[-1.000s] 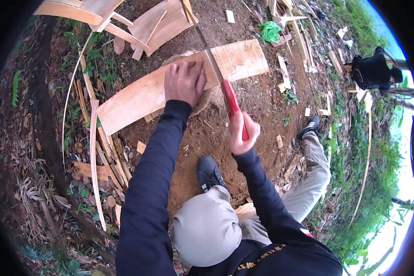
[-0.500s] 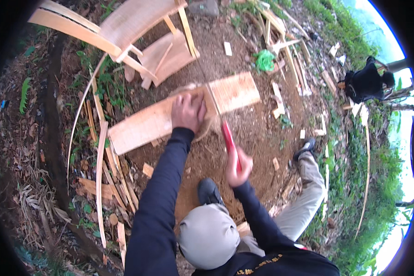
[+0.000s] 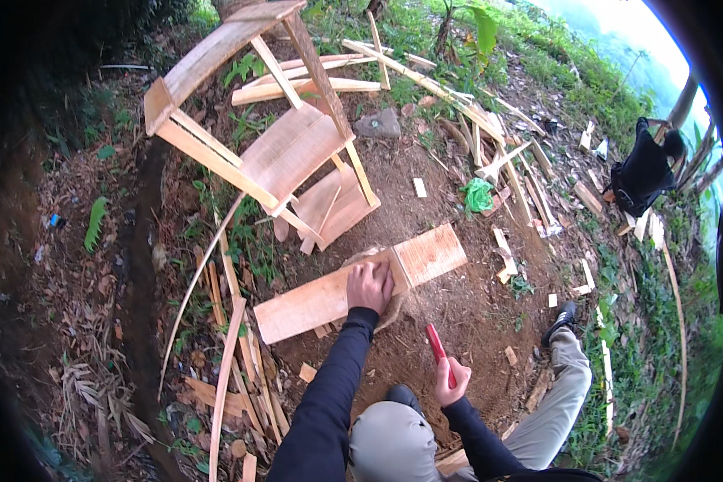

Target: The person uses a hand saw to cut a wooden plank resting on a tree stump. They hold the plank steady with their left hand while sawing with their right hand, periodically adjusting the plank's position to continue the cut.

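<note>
A pale wooden board lies slantwise across a round block that looks like a stump, mostly hidden beneath it. Pressed on the board near its middle, my left hand grips it with bent fingers. A straight crosswise line, seemingly a saw cut, runs over the board just right of that hand. My right hand is closed round the red handle of a saw, below the line. The saw's thin blade is edge-on and hardly visible, so I cannot tell whether it sits in the cut.
A wooden chair-like frame stands beyond the board. Long strips lie at left, and more scrap wood is piled at far right near a green plastic bag. A grey stone is behind. Another person bends at far right.
The view has tilted up, showing more of the chair-like frame and the background. My right hand has drawn the saw handle back from the board, towards me. My left hand stays on the board.
</note>
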`<move>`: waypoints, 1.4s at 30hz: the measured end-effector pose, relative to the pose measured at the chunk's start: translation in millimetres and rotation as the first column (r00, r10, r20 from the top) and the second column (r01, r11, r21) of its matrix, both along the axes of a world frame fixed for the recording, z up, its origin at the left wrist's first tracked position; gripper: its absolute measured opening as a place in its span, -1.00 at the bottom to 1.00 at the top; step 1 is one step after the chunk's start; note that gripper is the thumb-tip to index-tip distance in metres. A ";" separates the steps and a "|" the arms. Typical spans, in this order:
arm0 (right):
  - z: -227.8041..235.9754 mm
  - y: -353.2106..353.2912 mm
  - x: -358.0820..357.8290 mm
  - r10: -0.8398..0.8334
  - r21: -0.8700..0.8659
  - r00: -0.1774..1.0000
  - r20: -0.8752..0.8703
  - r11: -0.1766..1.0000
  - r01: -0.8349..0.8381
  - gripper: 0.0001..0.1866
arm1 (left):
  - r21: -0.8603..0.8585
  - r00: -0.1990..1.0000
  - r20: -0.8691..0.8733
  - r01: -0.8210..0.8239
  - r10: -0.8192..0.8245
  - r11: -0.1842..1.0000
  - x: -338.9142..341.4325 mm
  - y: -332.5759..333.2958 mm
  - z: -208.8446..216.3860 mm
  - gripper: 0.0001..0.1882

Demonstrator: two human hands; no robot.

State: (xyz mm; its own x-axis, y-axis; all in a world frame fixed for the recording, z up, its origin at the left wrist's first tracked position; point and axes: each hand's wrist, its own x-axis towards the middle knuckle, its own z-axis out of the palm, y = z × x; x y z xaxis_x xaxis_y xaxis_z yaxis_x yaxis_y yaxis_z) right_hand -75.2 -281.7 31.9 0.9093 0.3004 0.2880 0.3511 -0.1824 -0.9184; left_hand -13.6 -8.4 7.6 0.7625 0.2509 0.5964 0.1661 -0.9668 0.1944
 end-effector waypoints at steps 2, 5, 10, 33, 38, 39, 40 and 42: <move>4.9 13.2 22.6 -0.018 -0.012 1.000 -0.022 1.000 0.018 -0.68 | -0.033 0.999 0.049 0.005 -0.004 0.999 9.1 -6.2 4.6 -0.69; 18.2 70.4 67.4 0.008 -0.002 1.000 0.019 1.000 -0.008 -0.72 | -0.017 0.999 0.051 0.009 -0.009 1.000 10.0 -11.0 1.7 -0.69; 13.7 24.4 16.8 0.019 0.032 0.997 -0.075 0.999 -0.017 -0.68 | 0.004 0.999 0.046 0.023 -0.023 1.000 7.4 0.7 3.7 -0.68; 8.6 33.0 24.5 -0.008 0.004 0.998 -0.067 1.000 0.008 -0.66 | -0.159 0.988 0.143 -0.027 0.050 0.987 6.2 -3.9 -2.9 -0.80; 17.4 8.2 6.5 -0.019 -0.040 1.000 -0.014 0.999 0.018 -0.72 | -0.176 0.989 0.140 -0.028 0.053 0.984 9.6 -5.5 -4.8 -0.80; 10.1 25.1 20.1 -0.045 -0.042 0.999 -0.019 0.998 0.044 -0.74 | -0.147 0.985 0.165 -0.016 0.041 0.989 11.6 -7.9 -5.2 -0.80; 10.9 44.4 37.4 -0.035 -0.036 0.999 -0.003 0.999 0.035 -0.75 | -0.150 0.986 0.162 -0.022 0.047 0.988 13.2 -7.2 -3.8 -0.80; 15.9 67.7 64.2 0.016 -0.030 1.000 -0.017 0.999 -0.017 -0.79 | -0.171 0.986 0.156 -0.032 0.059 0.985 14.3 -9.2 -4.9 -0.80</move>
